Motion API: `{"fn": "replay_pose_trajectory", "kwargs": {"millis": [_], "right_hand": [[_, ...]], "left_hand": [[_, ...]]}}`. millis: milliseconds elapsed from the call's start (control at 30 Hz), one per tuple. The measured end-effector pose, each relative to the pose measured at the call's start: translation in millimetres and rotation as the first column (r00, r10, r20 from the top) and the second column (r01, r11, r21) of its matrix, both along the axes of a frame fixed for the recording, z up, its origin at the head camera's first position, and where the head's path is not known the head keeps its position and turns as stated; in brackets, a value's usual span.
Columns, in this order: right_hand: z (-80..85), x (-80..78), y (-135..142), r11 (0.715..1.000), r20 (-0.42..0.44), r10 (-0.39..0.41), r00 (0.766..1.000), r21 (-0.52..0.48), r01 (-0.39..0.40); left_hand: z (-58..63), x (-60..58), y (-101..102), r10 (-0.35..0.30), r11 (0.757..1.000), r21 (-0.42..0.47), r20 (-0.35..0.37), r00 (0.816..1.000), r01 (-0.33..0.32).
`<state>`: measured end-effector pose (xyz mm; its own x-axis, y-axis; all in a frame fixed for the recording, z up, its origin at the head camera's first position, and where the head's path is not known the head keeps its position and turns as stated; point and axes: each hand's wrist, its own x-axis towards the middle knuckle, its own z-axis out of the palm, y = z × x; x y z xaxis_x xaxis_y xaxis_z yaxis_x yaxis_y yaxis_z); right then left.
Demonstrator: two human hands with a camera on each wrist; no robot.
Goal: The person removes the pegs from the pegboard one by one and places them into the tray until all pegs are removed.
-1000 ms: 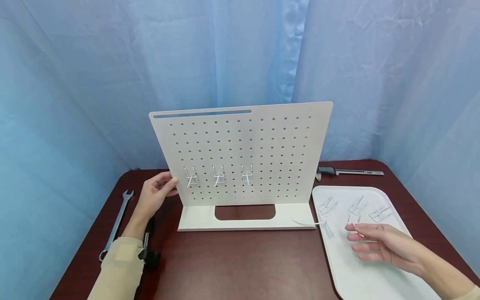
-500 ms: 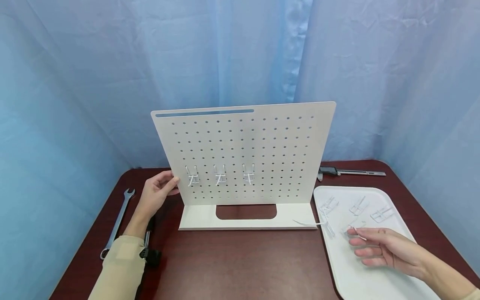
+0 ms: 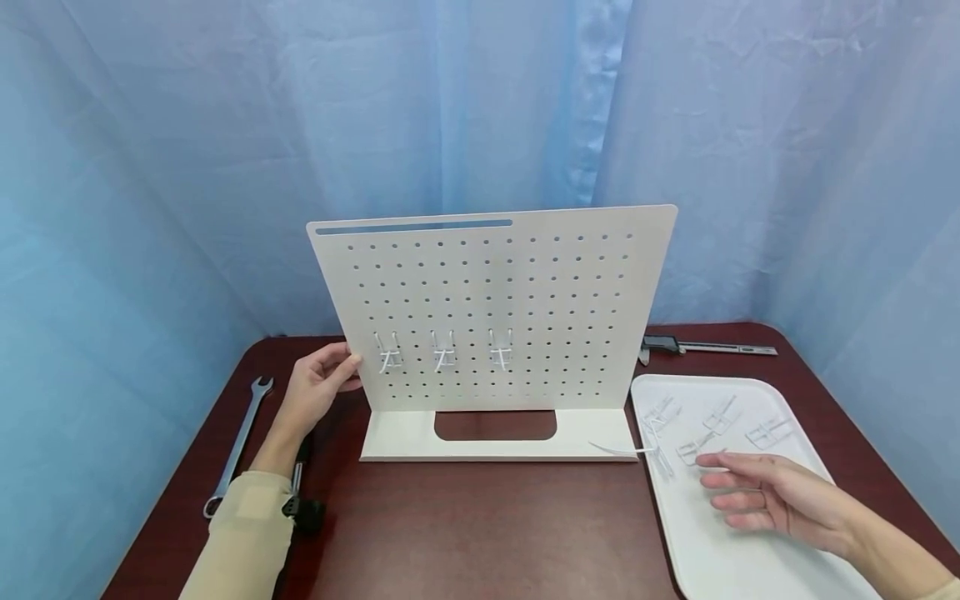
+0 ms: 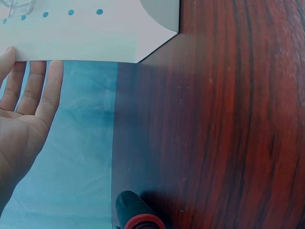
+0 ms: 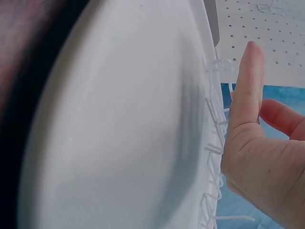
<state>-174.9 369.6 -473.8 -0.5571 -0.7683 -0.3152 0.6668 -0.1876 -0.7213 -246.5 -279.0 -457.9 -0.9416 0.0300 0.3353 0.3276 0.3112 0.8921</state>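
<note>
A white pegboard (image 3: 577, 223) stands upright on its base, with three white wire hooks (image 3: 501, 357) mounted in a row. My left hand (image 3: 318, 383) grips the board's left edge, thumb in front and fingers behind. In the left wrist view, the same hand (image 4: 31, 109) holds that edge (image 4: 95, 51). Over the white tray (image 3: 750, 575), my right hand (image 3: 780, 500) has loosely extended fingers. Just beyond its fingertips lies a wire hook (image 3: 692, 451); whether they touch is unclear. The right wrist view shows the right hand (image 5: 262, 143) beside several hooks (image 5: 214, 124).
Several more wire hooks (image 3: 767, 431) lie on the tray, one with its prong (image 3: 618, 451) over the board's base. A digital caliper (image 3: 712, 346) lies behind the tray. On the left are a wrench (image 3: 238, 446) and a dark-handled tool (image 3: 307, 517), partly behind the left arm.
The hook that my right fingers pinched has gone down onto the tray, and the fingers have let go of it. My left hand keeps its grip on the pegboard.
</note>
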Motion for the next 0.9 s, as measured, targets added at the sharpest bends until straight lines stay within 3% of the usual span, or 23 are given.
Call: {"fn": "replay_pose_trajectory", "kwargs": {"millis": [200, 367, 600, 800, 900], "right_hand": [[15.4, -1.9, -12.3, 1.000, -0.042, 0.005, 0.999, 0.027, -0.004], [38.9, -7.6, -31.1, 0.997, -0.180, 0.003, 0.984, 0.075, 0.011], [73.1, -22.7, -75.7, 0.999, -0.373, 0.001, 0.928, 0.047, 0.018], [93.4, -35.2, -131.4, 0.986, -0.490, -0.013, 0.872, 0.141, 0.094], [98.8, -41.1, -158.5, 0.974, -0.518, -0.017, 0.855, 0.183, 0.130]], "left_hand": [[2.2, 1.4, 0.6, -0.002, 1.000, 0.004, -0.010, 1.000, 0.002], [1.1, 2.0, 0.7, -0.002, 1.000, 0.012, -0.003, 1.000, 0.002], [-2.6, 3.6, 2.1, -0.001, 1.000, 0.025, 0.008, 1.000, 0.001], [1.3, 4.6, 1.1, 0.008, 1.000, 0.005, 0.007, 1.000, -0.008], [3.2, 4.0, 1.4, 0.005, 1.000, 0.000, 0.006, 1.000, -0.005]]}}
